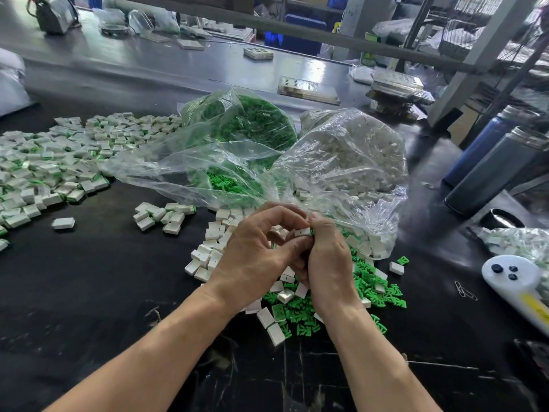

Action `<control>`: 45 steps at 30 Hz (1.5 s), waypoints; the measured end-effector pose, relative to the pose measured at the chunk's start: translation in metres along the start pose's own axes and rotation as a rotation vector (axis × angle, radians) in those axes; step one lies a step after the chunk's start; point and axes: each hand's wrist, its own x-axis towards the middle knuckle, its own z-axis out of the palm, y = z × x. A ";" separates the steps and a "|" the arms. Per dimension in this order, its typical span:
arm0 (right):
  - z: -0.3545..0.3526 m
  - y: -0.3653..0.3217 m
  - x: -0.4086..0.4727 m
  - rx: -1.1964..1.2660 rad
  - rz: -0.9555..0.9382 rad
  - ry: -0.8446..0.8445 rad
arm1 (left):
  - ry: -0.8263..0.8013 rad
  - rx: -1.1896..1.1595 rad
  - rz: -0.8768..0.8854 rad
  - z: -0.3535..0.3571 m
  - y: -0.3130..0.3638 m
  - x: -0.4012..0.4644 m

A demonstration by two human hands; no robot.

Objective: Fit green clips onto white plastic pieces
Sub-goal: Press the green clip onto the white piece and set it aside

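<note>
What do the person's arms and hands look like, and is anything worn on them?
Both forearms are bare, with no sleeves in view. The left hand and right hand wear no gloves. No rings, watch or wristband show. The nails look short and plain.

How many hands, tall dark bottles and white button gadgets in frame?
Hands: 2, left hand and right hand, both pinching one white piece
Tall dark bottles: 2, blue bottle and grey bottle
White gadget: 1
Total: 5
</note>
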 end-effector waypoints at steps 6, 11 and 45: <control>-0.002 0.007 0.006 -0.011 -0.070 0.001 | 0.006 -0.007 -0.038 0.004 -0.004 0.000; -0.002 0.014 0.010 -0.035 -0.060 0.054 | 0.015 0.003 -0.049 0.006 -0.004 0.000; -0.001 0.007 0.010 -0.018 -0.114 0.038 | 0.041 0.019 -0.047 0.007 -0.003 0.001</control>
